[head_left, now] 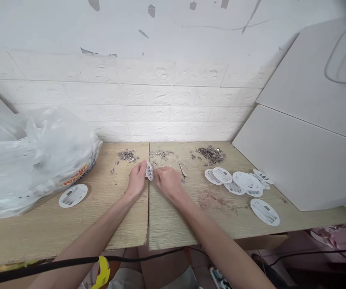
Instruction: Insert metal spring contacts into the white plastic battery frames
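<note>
- The left hand (136,180) grips a white, flat plastic disc (149,175) with a row of small metallic-looking pieces on its face, tilted up above the seam between two pale wood-grain boards (176,224).
- The right hand (169,182), fingers curled, is at the disc's right edge; whether it pinches anything cannot be told.
- Just right of that hand lies a narrow, light-coloured strip (182,170) with dark marks.
- Beyond the hands are three heaps of tiny metal parts: a grey left heap (127,155), a sparse middle heap (163,153) and a larger, darker right heap (212,154).
- On the right, white oval discs (247,181) overlap in a cluster, with a single white disc (265,212) nearer the front edge.
- On the left, another white disc (73,195) lies beside a bulging, translucent plastic bag (40,160).
</note>
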A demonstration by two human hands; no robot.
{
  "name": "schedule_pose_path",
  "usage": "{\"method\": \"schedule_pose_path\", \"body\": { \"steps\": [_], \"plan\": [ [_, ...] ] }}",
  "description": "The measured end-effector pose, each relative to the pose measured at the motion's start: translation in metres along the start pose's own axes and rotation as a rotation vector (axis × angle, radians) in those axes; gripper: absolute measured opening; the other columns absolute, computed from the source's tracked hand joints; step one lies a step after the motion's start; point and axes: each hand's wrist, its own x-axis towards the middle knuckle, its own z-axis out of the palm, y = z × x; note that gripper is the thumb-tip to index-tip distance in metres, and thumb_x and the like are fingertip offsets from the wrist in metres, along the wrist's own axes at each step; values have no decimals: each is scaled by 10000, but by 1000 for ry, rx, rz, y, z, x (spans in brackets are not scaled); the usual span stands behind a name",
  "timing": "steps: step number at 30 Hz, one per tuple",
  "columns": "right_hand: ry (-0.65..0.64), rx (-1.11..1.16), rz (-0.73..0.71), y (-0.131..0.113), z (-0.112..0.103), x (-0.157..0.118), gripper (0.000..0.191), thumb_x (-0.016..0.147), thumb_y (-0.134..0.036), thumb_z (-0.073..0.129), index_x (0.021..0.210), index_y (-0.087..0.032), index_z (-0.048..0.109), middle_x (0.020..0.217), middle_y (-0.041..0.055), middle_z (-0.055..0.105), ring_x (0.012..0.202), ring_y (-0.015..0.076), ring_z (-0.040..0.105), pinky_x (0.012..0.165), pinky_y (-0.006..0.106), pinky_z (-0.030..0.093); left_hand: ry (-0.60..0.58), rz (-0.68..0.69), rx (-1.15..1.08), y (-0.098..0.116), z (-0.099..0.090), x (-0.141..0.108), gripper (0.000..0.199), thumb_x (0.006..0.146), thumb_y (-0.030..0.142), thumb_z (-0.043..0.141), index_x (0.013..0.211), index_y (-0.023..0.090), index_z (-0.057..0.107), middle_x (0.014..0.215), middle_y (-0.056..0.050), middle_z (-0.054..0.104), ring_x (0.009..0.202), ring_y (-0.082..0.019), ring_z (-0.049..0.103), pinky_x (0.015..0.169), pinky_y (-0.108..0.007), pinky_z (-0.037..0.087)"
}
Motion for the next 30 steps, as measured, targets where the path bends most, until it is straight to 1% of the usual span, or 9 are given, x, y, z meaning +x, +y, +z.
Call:
{"method": "schedule_pose_path", "body": {
  "steps": [2,4,6,8,13,17,24,27,30],
  "plan": [
    [67,97,21,7,1,1,302,912,-174,397,995,-199,686,941,58,692,865,179,601,735,258,427,-24,-21,-29,1,-1,1,424,807,567,469,682,169,543,642,4,534,592,-128,468,572,-238,371],
    [100,194,13,14,0,3,333,882,-123,400,1071,-176,669,978,65,688,916,169,592,804,255,423,-31,-28,-34,3,-2,0,422,806,560,479,662,167,535,627,8,519,583,-126,453,560,-238,357],
    [73,271,-18,20,-1,4,382,837,-62,403,1108,-151,657,964,65,688,905,153,595,832,242,418,-32,-27,-32,5,-2,0,421,810,547,482,640,165,529,623,4,516,594,-128,454,567,-241,352],
    [15,316,-51,24,-3,5,406,827,-49,403,1125,-159,654,913,50,692,844,139,605,801,227,422,-39,-18,-33,7,-2,-1,419,815,535,482,627,163,528,630,-2,522,620,-132,466,596,-245,360],
    [-67,288,-62,24,-7,2,347,923,-202,412,1173,-253,648,796,20,696,729,133,616,704,218,407,-18,19,-75,12,-1,-3,391,794,539,517,701,163,572,691,-6,553,670,-138,486,645,-244,377],
    [-49,256,-30,21,-7,2,303,938,-258,428,1112,-259,676,811,25,699,716,131,611,665,211,379,-35,29,-109,13,0,-3,411,760,564,567,774,154,605,741,-18,580,696,-144,503,646,-245,391],
    [7,310,22,22,-5,4,232,912,-226,473,868,-188,697,802,26,686,664,122,563,608,216,319,-98,26,-99,12,0,-5,478,759,618,558,691,144,572,643,6,528,616,-121,463,594,-242,352],
    [21,347,21,24,-2,5,226,899,-201,477,820,-173,687,791,34,681,668,125,555,628,222,325,-119,20,-110,11,1,-4,485,734,598,606,858,130,631,779,-31,606,706,-143,528,652,-253,389],
    [33,380,34,26,0,5,245,886,-181,460,789,-173,684,761,35,678,637,125,547,621,226,325,-120,0,-140,8,2,-2,540,687,545,684,1026,135,590,840,-41,624,764,-151,562,715,-271,418]
  ]
}}
